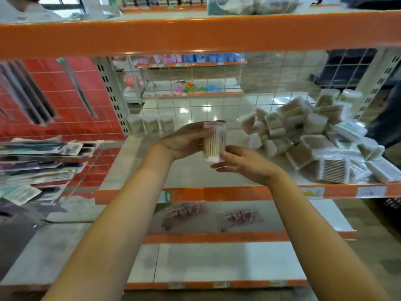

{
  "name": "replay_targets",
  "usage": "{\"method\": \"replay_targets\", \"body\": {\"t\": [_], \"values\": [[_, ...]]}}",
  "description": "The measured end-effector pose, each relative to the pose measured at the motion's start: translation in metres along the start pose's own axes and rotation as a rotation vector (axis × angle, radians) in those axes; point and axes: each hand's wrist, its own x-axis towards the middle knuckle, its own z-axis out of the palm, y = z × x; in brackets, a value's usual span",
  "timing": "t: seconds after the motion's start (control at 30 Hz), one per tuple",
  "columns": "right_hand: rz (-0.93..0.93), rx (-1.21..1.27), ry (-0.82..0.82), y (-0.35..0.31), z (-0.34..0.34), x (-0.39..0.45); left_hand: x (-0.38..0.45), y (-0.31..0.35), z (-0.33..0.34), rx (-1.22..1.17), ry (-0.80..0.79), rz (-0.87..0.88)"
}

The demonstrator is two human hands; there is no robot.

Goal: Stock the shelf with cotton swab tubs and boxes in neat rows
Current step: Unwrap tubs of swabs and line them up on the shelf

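I hold the tub [214, 141] above the shelf [134, 161]: left hand [184, 140] wraps its side, right hand [243, 161] cups its base. Loose grip; it may slip, toppling the back-row tubs [150, 124].

clear glossy plastic tub [214, 141] of wooden-stemmed swabs between both hands; beneath them a smooth, glossy white shelf board [191, 174]; behind, thin white metal wire grid [208, 105].

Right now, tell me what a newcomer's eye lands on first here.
First, the clear tub of cotton swabs held upright at center, the left hand and right hand both gripping it. Next, the jumbled pile of swab packs on the shelf's right, then three tubs lined up at back left.
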Motion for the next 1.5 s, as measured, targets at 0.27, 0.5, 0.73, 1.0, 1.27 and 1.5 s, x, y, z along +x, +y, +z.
{"method": "replay_targets", "body": {"t": [0.27, 0.5, 0.73, 1.0, 1.27, 1.5], "values": [[-0.032, -0.097, 0.159, 0.011, 0.017, 0.002, 0.000, -0.022, 0.026, 0.322, 0.628, -0.003], [-0.004, -0.115, 0.179, 0.020, 0.020, 0.007, -0.004, -0.029, 0.022, 0.384, 0.617, -0.090], [0.041, 0.098, 0.042, 0.028, 0.009, 0.007, -0.020, 0.006, -0.009, 0.651, 0.215, -0.188], [0.113, -0.042, -0.018, 0.040, 0.015, 0.018, -0.012, 0.001, -0.027, 0.815, 0.061, -0.224], [0.215, -0.345, 0.297, 0.056, 0.004, 0.059, 0.010, -0.022, -0.062, 1.083, 0.271, -0.057], [0.208, -0.693, 0.363, 0.067, 0.017, 0.095, 0.029, -0.032, -0.093, 1.309, 0.256, -0.083]]}}
